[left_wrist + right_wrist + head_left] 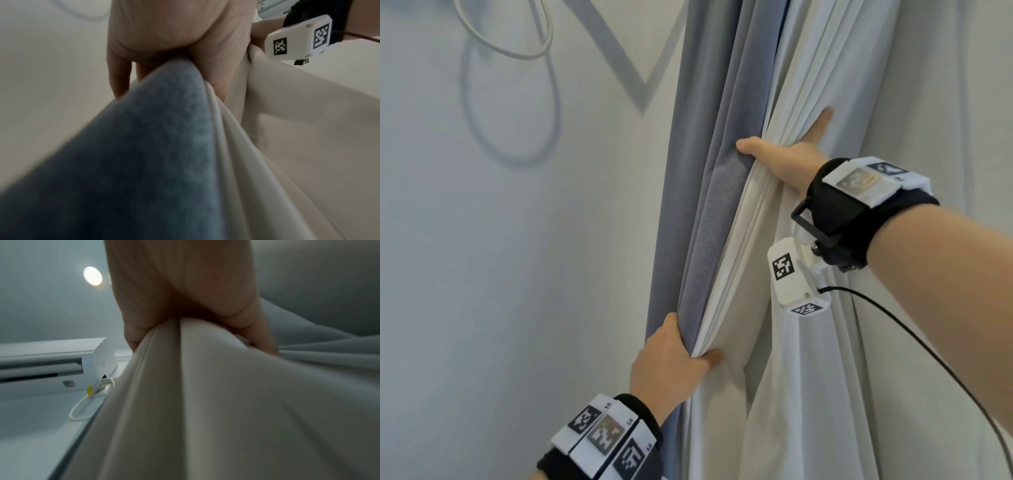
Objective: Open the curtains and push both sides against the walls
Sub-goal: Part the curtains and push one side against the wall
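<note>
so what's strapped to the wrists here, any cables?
Both arms are bare, no sleeves. Each wrist carries a black fabric wrist strap topped with white plastic marker plates printed with black square codes. Under the right wrist hangs a white camera pod, also coded, trailing a thin black cable.

Left hand point(671, 363) fingers point(118, 78) behind curtain point(698, 212)

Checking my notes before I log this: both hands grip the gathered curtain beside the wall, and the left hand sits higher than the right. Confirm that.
One detail is wrong. The head view shows the right hand higher on the gathered curtain, with the left hand lower. Both do grip it beside the wall.
</note>
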The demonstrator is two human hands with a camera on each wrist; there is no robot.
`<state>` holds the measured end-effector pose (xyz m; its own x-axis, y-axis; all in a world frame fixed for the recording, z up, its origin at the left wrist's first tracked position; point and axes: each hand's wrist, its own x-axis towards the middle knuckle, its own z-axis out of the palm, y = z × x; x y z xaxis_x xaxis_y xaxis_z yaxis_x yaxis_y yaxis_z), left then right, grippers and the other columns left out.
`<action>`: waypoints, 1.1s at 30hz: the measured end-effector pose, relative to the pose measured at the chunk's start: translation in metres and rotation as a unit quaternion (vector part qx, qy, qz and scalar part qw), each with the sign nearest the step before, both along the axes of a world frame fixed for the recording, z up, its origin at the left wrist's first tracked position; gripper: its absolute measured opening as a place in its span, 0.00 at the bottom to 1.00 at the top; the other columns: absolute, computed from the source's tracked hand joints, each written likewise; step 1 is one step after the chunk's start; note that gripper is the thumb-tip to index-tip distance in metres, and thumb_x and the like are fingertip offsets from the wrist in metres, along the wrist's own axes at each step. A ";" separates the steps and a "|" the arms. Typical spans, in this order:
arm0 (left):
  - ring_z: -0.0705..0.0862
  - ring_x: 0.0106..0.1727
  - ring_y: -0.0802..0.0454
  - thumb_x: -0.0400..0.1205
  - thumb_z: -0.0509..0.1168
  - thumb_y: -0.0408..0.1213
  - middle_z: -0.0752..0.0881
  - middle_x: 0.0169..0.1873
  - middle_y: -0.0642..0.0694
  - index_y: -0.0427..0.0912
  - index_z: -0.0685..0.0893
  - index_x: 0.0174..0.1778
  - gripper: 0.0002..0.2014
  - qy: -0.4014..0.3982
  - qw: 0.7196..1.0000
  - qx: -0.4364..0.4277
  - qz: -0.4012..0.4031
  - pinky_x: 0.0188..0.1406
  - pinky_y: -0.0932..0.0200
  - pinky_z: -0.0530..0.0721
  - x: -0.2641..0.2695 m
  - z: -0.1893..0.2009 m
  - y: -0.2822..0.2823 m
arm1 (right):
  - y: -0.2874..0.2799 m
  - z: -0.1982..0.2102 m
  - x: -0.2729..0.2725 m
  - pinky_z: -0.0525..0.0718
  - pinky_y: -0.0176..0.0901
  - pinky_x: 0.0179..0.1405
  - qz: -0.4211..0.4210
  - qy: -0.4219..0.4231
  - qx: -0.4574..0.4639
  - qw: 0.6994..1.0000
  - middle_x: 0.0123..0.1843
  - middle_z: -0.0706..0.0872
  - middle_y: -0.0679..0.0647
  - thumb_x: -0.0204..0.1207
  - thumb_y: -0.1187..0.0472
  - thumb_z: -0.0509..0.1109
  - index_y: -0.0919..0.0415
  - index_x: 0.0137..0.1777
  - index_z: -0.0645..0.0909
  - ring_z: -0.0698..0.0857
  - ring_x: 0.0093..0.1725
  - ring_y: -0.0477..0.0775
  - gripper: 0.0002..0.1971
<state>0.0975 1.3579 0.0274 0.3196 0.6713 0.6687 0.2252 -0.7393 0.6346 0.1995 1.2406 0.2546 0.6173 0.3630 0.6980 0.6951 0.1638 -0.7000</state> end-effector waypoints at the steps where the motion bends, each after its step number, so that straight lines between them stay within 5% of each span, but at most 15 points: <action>1: 0.84 0.41 0.51 0.65 0.74 0.56 0.83 0.39 0.51 0.50 0.72 0.45 0.23 -0.001 1.000 0.001 -0.001 0.46 0.47 0.86 -0.002 0.001 0.008 | 0.006 0.000 -0.001 0.77 0.47 0.56 0.003 0.006 -0.006 1.000 0.74 0.73 0.63 0.58 0.35 0.74 0.52 0.83 0.37 0.77 0.66 0.65 0.62; 5: 0.85 0.42 0.48 0.66 0.74 0.56 0.85 0.41 0.49 0.48 0.74 0.48 0.23 0.004 1.000 0.005 0.008 0.47 0.45 0.86 -0.008 0.003 0.039 | 0.035 -0.001 -0.006 0.79 0.53 0.63 0.041 0.011 -0.022 0.999 0.71 0.77 0.58 0.63 0.38 0.73 0.60 0.81 0.56 0.80 0.64 0.62 0.50; 9: 0.85 0.41 0.49 0.66 0.73 0.56 0.85 0.40 0.49 0.48 0.75 0.48 0.22 0.006 1.000 0.005 0.017 0.46 0.47 0.87 -0.016 0.004 0.071 | 0.067 -0.005 -0.014 0.82 0.50 0.59 0.075 0.021 -0.022 0.997 0.65 0.81 0.58 0.66 0.41 0.73 0.63 0.72 0.71 0.83 0.60 0.59 0.39; 14: 0.83 0.36 0.56 0.66 0.73 0.57 0.84 0.37 0.54 0.51 0.76 0.45 0.20 0.015 1.000 0.003 0.027 0.32 0.60 0.81 -0.034 0.008 0.109 | 0.104 -0.006 -0.029 0.80 0.37 0.40 0.120 0.007 0.009 0.993 0.60 0.81 0.53 0.71 0.48 0.72 0.58 0.75 0.65 0.82 0.53 0.53 0.35; 17: 0.84 0.37 0.55 0.65 0.73 0.57 0.86 0.38 0.53 0.50 0.78 0.46 0.21 0.022 1.000 -0.002 0.018 0.33 0.58 0.83 -0.040 0.012 0.122 | 0.116 -0.002 -0.037 0.79 0.34 0.30 0.123 0.015 0.001 0.992 0.61 0.82 0.55 0.71 0.48 0.72 0.60 0.73 0.68 0.82 0.51 0.53 0.33; 22: 0.86 0.41 0.52 0.65 0.73 0.56 0.87 0.41 0.52 0.50 0.79 0.48 0.22 0.034 0.999 0.003 -0.015 0.46 0.50 0.87 -0.041 0.013 0.125 | 0.125 0.002 -0.030 0.81 0.51 0.61 0.083 0.007 -0.035 0.996 0.65 0.82 0.57 0.67 0.38 0.71 0.62 0.72 0.71 0.83 0.60 0.59 0.38; 30: 0.85 0.47 0.52 0.64 0.72 0.62 0.86 0.48 0.52 0.51 0.77 0.56 0.29 0.077 0.995 0.007 -0.060 0.51 0.48 0.88 -0.031 0.013 0.116 | 0.100 0.001 -0.025 0.79 0.56 0.65 0.068 -0.003 -0.074 0.995 0.69 0.80 0.59 0.60 0.33 0.73 0.60 0.73 0.70 0.81 0.65 0.61 0.46; 33: 0.85 0.47 0.52 0.63 0.73 0.61 0.86 0.47 0.53 0.52 0.77 0.55 0.28 0.061 0.996 0.003 -0.072 0.52 0.48 0.87 -0.026 0.011 0.116 | 0.091 0.000 -0.021 0.79 0.55 0.67 0.052 -0.017 -0.032 0.998 0.70 0.79 0.56 0.61 0.35 0.75 0.59 0.79 0.62 0.80 0.66 0.59 0.50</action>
